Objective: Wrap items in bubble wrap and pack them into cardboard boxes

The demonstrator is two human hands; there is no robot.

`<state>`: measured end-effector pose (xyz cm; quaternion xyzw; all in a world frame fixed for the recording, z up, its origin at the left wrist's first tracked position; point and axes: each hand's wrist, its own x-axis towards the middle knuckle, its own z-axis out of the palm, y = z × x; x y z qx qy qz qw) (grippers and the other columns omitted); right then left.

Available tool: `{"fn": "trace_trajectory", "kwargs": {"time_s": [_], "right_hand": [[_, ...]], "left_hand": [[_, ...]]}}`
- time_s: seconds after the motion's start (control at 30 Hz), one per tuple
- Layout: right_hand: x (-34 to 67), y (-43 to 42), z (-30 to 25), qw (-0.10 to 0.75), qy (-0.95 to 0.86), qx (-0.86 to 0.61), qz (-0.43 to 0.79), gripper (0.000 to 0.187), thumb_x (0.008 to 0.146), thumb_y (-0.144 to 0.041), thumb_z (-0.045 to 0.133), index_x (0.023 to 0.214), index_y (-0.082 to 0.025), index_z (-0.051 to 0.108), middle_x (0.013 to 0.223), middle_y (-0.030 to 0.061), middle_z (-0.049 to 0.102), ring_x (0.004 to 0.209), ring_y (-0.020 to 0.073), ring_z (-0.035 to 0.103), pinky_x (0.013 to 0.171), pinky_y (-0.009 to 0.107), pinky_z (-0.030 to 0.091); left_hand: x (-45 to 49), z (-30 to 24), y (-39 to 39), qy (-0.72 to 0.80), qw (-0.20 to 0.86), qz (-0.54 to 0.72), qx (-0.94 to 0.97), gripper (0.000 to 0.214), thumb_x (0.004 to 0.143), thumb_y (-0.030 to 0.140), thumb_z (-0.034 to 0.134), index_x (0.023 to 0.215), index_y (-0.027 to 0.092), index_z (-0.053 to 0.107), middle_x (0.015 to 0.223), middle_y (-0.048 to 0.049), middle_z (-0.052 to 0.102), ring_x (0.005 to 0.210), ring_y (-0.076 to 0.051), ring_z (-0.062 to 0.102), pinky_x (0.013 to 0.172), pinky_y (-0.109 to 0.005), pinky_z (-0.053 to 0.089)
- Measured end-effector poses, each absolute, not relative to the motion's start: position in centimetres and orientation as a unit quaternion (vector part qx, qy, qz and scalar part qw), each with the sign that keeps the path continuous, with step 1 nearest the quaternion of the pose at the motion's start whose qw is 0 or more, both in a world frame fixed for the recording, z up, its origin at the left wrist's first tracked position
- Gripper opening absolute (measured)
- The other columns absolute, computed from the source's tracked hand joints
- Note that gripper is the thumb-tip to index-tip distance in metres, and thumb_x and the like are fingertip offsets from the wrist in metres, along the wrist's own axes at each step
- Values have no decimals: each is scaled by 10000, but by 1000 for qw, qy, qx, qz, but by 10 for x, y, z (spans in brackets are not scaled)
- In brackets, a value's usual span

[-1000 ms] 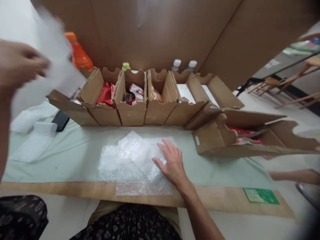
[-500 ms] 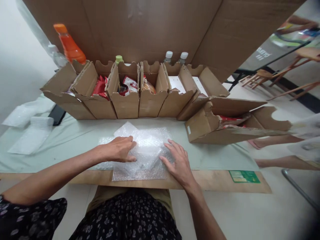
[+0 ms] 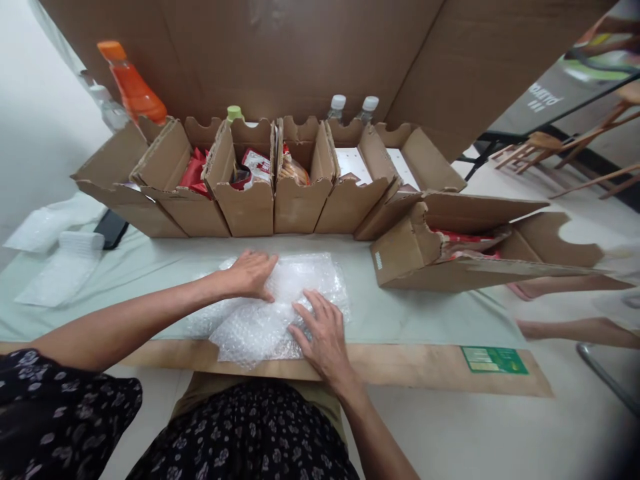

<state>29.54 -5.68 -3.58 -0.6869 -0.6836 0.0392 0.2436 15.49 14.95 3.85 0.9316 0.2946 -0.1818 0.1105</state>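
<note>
Clear bubble wrap lies in overlapping layers on the table in front of me, its near edge reaching over the wooden table edge. My left hand rests on its upper left part, fingers stretched out and thumb apart. On the right side of the sheet lies my right hand, fingers spread and pressing lightly on the plastic. Neither hand grips anything. Whether something flat lies inside the layers cannot be made out.
Several open cardboard bins with packets stand in a row behind. Another cardboard bin with red packets lies at right. At left are folded bubble wrap pieces and a dark phone-like object. A person's legs show at right.
My right hand has moved left and slightly down across the bubble wrap. My left hand has shifted up a little. The wrap's layers have moved, with a corner now toward the lower left.
</note>
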Motion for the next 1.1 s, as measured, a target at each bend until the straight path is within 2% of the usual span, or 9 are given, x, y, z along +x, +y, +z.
{"fn": "trace_trajectory", "kwargs": {"time_s": [0.17, 0.37, 0.47, 0.6, 0.7, 0.87, 0.93, 0.97, 1.1], "right_hand": [[295, -57, -36, 251, -682, -686, 40, 340, 963, -305, 656, 1293, -227, 680, 1504, 146, 588, 1418, 336, 500, 1129, 517, 409], [296, -63, -38, 296, -687, -664, -3, 268, 975, -296, 628, 1225, -218, 680, 1481, 152, 608, 1399, 319, 533, 1115, 498, 414], [298, -71, -40, 341, -678, -650, -45, 224, 982, -290, 617, 1190, -228, 674, 1410, 130, 663, 1372, 305, 565, 1098, 484, 420], [302, -87, -40, 368, -659, -649, -89, 183, 991, -266, 609, 1157, -223, 672, 1345, 125, 695, 1322, 290, 602, 1051, 447, 453], [305, -98, -36, 372, -662, -639, -121, 170, 1000, -277, 610, 1144, -214, 674, 1311, 132, 708, 1273, 294, 633, 1028, 441, 468], [311, -100, -27, 390, -658, -626, -150, 197, 1012, -302, 593, 1144, -184, 680, 1284, 172, 706, 1230, 329, 648, 1015, 475, 475], [311, -94, -25, 393, -659, -624, -150, 216, 1019, -327, 579, 1131, -174, 682, 1274, 186, 705, 1211, 341, 651, 1008, 487, 474], [310, -91, -25, 390, -663, -622, -149, 227, 1024, -341, 568, 1120, -171, 683, 1269, 189, 705, 1202, 344, 653, 1001, 488, 474], [299, -70, -32, 372, -694, -599, -147, 263, 1045, -364, 519, 1097, -164, 682, 1250, 191, 708, 1172, 337, 661, 957, 468, 484]], "left_hand": [[162, 46, 140, 314, 127, -178, 924, 515, 695, 444, 881, 1073, 158, 681, 1073, -176, 762, 1054, -394, 701, 909, -452, 479], [152, 47, 97, 326, 81, -84, 938, 298, 852, 153, 717, 1143, 108, 673, 1316, -249, 649, 1243, -419, 609, 998, -517, 446], [144, 43, 84, 323, 70, -51, 942, 290, 864, 117, 690, 1152, 106, 659, 1417, -257, 594, 1363, -421, 528, 1051, -525, 425], [141, 36, 82, 323, 95, -42, 941, 284, 852, 132, 714, 1125, 101, 644, 1101, -217, 760, 1122, -370, 705, 988, -506, 489], [132, 39, 81, 328, 117, -18, 937, 293, 827, 107, 713, 1110, 136, 640, 1038, -162, 791, 1005, -322, 751, 953, -464, 528], [52, 75, 80, 387, 146, 59, 909, 263, 841, 258, 723, 1080, 182, 643, 1041, -86, 797, 972, -259, 758, 867, -356, 588], [-3, 99, 81, 442, 163, 128, 872, 307, 929, 377, 625, 1163, 178, 626, 1130, -96, 784, 971, -235, 757, 818, -339, 617], [-33, 112, 82, 479, 215, 233, 818, 364, 933, 428, 617, 1199, 180, 633, 1162, -95, 781, 971, -233, 759, 819, -343, 630], [-142, 159, 108, 562, 212, 513, 614, 660, 694, 591, 824, 1189, 178, 686, 1204, -60, 780, 1161, -279, 706, 978, -367, 611]]}}
